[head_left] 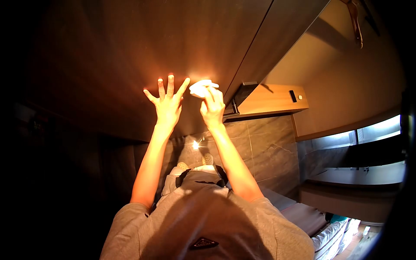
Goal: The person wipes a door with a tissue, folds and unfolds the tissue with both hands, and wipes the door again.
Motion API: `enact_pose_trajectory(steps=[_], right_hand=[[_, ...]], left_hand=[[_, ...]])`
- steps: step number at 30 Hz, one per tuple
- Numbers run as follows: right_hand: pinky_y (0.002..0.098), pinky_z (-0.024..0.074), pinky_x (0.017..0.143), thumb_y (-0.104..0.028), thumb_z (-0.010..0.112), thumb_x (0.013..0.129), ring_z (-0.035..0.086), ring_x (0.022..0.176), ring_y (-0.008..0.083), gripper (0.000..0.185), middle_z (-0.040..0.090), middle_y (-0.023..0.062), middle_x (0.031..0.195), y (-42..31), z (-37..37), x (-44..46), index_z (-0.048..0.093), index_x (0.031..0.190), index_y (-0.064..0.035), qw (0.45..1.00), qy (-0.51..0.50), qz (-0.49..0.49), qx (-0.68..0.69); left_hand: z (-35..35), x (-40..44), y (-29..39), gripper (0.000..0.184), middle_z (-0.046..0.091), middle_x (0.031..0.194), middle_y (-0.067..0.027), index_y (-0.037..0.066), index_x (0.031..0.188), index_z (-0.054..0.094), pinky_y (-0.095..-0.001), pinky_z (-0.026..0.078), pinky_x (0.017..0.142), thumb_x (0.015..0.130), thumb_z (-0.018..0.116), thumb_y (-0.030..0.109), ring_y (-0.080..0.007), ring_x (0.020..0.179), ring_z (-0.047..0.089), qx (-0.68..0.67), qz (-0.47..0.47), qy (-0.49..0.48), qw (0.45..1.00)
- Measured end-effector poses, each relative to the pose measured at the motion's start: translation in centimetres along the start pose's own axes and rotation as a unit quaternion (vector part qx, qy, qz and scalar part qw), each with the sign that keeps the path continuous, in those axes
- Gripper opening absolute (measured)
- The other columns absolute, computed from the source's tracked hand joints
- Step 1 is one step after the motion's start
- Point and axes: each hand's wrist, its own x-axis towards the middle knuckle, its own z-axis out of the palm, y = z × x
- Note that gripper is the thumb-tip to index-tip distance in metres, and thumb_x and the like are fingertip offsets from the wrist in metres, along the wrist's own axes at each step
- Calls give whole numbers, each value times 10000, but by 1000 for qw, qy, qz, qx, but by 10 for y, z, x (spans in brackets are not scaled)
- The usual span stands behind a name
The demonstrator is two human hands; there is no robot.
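A dark brown door (117, 47) fills the upper left of the head view. My left hand (168, 104) is up against it, fingers spread wide, holding nothing. Just to its right, my right hand (212, 106) grips a crumpled white cloth (202, 88) between thumb and fingers. The cloth is at the door's surface and so brightly lit that its folds are washed out. I cannot tell whether it is fabric or paper. A black door handle (232, 112) juts out close to the right hand, below a dark lock plate (248, 88).
Beyond the door's edge, a wooden shelf (273, 97) carries a black phone-like object (293, 96) and a small white item (300, 97). A wooden hanger (355, 24) hangs at upper right. Grey tiled floor (273, 147) lies below; a wrapped mattress-like object (329, 238) is at lower right.
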Motion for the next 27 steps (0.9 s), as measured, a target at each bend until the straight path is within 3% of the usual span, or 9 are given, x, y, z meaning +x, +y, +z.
enact_pose_trajectory(steps=[4, 10, 12, 18, 19, 22, 27], right_hand=[[400, 577, 784, 98, 649, 596, 621, 1031, 321, 560, 637, 92, 1115, -2, 5, -19, 661, 1120, -98, 985, -156, -58, 39], [397, 555, 834, 111, 619, 617, 623, 1008, 332, 433, 636, 128, 1087, 0, -3, 0, 687, 1009, -60, 999, -13, 12, 36], [386, 580, 706, 100, 640, 654, 643, 959, 317, 423, 644, 111, 1079, -1, 3, -2, 690, 1030, -86, 1000, 2, -27, -10], [412, 582, 706, 92, 635, 655, 632, 970, 334, 396, 630, 120, 1072, 8, 5, -15, 704, 999, -92, 997, -52, -52, 26], [395, 563, 771, 134, 626, 582, 623, 959, 330, 432, 615, 127, 1064, 6, 3, -13, 698, 964, -55, 998, -48, -17, 26], [383, 567, 761, 134, 630, 576, 625, 964, 318, 440, 617, 123, 1060, 4, 5, -5, 699, 963, -64, 1000, -6, -25, 12], [364, 574, 657, 96, 636, 643, 630, 969, 296, 401, 633, 85, 1022, 8, 2, -15, 711, 984, -101, 993, -94, -74, 16]], left_hand=[[7, -3, -4, 729, 54, 1658, -31, 414, 1455, 437, -702, -78, 1106, 834, 701, 140, -278, 1526, -39, 51, 12, 14, 999], [2, -2, -4, 699, 39, 1658, -33, 413, 1449, 446, -696, -89, 1106, 844, 706, 178, -281, 1524, -55, 17, 5, -1, 1000], [2, -2, -4, 681, 19, 1658, -49, 397, 1448, 455, -693, -94, 1105, 845, 735, 253, -296, 1520, -73, 40, 7, -10, 999], [1, -2, -5, 711, 53, 1657, -33, 417, 1447, 447, -696, -87, 1106, 836, 711, 169, -281, 1524, -59, 20, 5, -2, 1000], [1, -2, -5, 705, 40, 1657, -47, 404, 1449, 450, -696, -87, 1106, 834, 719, 190, -294, 1522, -57, 38, 11, -2, 999], [0, 0, -4, 703, 19, 1658, -62, 391, 1452, 452, -700, -80, 1104, 831, 725, 204, -309, 1521, -61, 58, 16, -2, 998], [-2, -3, -4, 721, 5, 1658, -61, 390, 1457, 443, -716, -72, 1095, 829, 724, 176, -310, 1519, -74, 64, 18, -19, 998]])
